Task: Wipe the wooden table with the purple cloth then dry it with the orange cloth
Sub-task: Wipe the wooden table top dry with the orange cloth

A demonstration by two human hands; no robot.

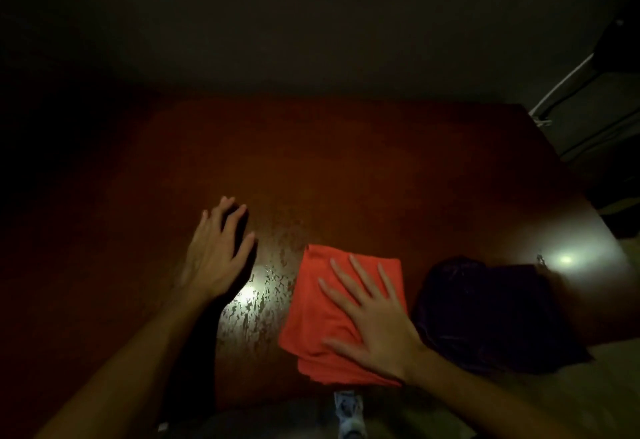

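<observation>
Drying now: the right hand [372,314] lies flat, fingers spread, on the folded orange cloth [322,314] near the front of the reddish-brown wooden table [346,179]. The left hand [216,251] rests open on bare wood. The crumpled dark purple cloth [491,314] sits just right. Press evenly and sweep left over the wet streaks [263,296].

table [346,168] fills centre frame. orange cloth [322,310] on it at 6 o'clock, touching near edge. right hand [372,321] flat on top of that cloth. purple cloth [495,314] just beside, at 3 o'clock of it, overhanging near edge. left hand [218,255] flat on bare table, 9 o'clock of orange cloth, apart. wet patch [263,296] between them. cable [561,85] off table, 2 o'clock.
</observation>
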